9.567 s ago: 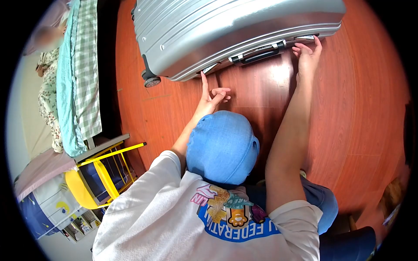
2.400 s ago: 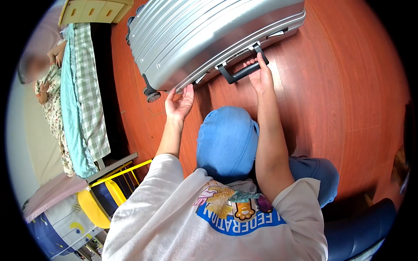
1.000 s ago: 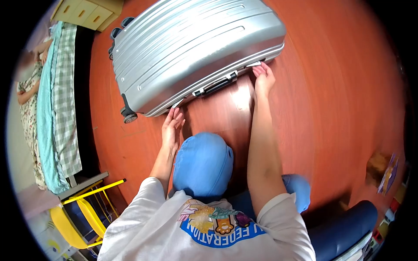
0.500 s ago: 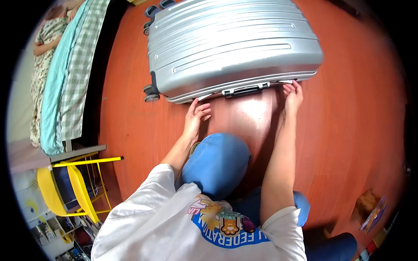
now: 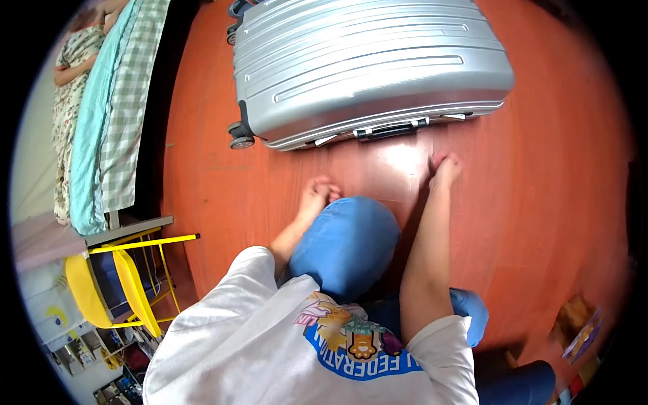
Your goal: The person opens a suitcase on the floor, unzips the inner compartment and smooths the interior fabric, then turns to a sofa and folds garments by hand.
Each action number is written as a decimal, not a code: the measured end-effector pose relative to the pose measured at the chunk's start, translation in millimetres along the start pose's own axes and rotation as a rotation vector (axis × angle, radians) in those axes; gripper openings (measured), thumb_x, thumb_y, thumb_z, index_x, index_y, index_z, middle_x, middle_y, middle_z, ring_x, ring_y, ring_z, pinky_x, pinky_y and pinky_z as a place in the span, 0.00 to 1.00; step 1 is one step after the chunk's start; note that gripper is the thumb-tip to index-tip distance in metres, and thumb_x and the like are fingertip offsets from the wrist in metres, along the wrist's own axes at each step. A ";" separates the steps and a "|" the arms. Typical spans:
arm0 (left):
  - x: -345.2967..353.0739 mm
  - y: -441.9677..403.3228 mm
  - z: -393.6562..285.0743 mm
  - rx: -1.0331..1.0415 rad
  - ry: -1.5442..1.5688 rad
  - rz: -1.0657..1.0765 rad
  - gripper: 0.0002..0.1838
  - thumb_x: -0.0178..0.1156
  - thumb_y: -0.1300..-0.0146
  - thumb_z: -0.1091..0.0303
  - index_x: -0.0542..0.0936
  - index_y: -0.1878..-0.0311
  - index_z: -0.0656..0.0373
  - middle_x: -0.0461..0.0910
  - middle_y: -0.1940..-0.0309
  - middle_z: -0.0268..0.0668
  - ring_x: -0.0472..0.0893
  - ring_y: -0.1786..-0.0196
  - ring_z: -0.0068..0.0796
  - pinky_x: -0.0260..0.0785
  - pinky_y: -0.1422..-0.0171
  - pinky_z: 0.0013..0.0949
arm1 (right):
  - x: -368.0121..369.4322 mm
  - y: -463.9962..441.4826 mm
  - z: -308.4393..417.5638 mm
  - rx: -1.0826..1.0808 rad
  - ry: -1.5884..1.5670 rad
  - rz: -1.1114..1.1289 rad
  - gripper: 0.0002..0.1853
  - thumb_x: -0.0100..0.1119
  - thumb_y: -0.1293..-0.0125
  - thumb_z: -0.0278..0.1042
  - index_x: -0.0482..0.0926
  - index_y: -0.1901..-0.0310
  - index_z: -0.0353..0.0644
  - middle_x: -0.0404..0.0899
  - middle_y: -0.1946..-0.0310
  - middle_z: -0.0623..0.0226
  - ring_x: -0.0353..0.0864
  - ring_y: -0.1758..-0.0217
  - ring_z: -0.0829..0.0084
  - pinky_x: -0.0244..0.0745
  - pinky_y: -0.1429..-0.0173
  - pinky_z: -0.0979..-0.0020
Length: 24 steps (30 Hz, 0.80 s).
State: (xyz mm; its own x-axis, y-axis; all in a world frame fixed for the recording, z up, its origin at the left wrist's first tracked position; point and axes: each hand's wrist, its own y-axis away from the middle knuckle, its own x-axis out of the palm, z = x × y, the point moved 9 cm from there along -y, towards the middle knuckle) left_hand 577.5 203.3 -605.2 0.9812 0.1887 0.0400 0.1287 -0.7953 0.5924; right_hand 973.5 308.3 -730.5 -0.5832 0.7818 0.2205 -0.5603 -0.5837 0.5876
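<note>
A silver hard-shell suitcase [image 5: 378,81] lies flat on the red wood floor, its closed edge facing me. On that edge are a black carry handle [image 5: 391,129] and a white latch tab to either side, both sticking out. My left hand [image 5: 317,194] is beside my raised knee, short of the suitcase, with fingers loosely bent and apart, slightly blurred. Below the right latch, my right hand [image 5: 445,169] hangs apart from the case, its fingers curled in and blurred. Neither hand shows anything in it.
At the left, a person lies on a bed with a checked sheet [image 5: 125,135]. A yellow-framed chair [image 5: 135,287] stands near the bed's end. A brown box [image 5: 572,320] sits at the lower right. Wheels [image 5: 241,136] stick out from the suitcase's left end.
Both hands have come away from the suitcase's latch tabs and drawn back toward my body. The right fingers have curled inward. The suitcase sits slightly higher and further right in view.
</note>
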 end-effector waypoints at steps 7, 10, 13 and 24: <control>17.6 0.6 34.0 -0.248 -0.208 0.211 0.10 0.59 0.29 0.67 0.80 0.52 0.64 0.84 0.61 0.38 0.82 0.60 0.25 0.77 0.55 0.29 | -14.3 51.8 -60.2 0.176 0.395 0.154 0.09 0.43 0.25 0.30 0.74 0.56 0.37 0.82 0.69 0.58 0.82 0.73 0.70 0.80 0.68 0.72; 32.6 14.6 10.2 -0.218 -0.259 0.233 0.11 0.60 0.30 0.66 0.80 0.53 0.65 0.84 0.61 0.38 0.82 0.60 0.23 0.77 0.56 0.28 | -14.0 44.2 -62.1 0.282 0.385 0.171 0.11 0.42 0.26 0.30 0.75 0.53 0.38 0.83 0.67 0.59 0.84 0.69 0.69 0.80 0.65 0.71; 31.8 15.2 26.1 -0.324 -0.125 0.279 0.12 0.62 0.31 0.65 0.80 0.52 0.65 0.84 0.61 0.38 0.82 0.60 0.23 0.77 0.55 0.27 | -16.6 44.0 -65.4 0.319 0.381 0.178 0.12 0.41 0.26 0.31 0.75 0.53 0.38 0.84 0.65 0.59 0.86 0.66 0.68 0.80 0.64 0.71; 34.2 20.4 27.2 -0.383 -0.054 0.262 0.12 0.59 0.29 0.65 0.80 0.51 0.65 0.84 0.60 0.38 0.83 0.60 0.24 0.78 0.55 0.28 | -16.3 54.0 -57.4 0.295 0.340 0.158 0.12 0.40 0.26 0.30 0.75 0.53 0.36 0.83 0.65 0.57 0.86 0.67 0.67 0.80 0.64 0.72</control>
State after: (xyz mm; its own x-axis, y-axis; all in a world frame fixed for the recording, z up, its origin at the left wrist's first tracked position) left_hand 617.5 177.9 -613.6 0.9810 -0.0282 0.1917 -0.1763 -0.5400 0.8230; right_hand 919.0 251.5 -747.0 -0.8347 0.5438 0.0867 -0.2873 -0.5643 0.7739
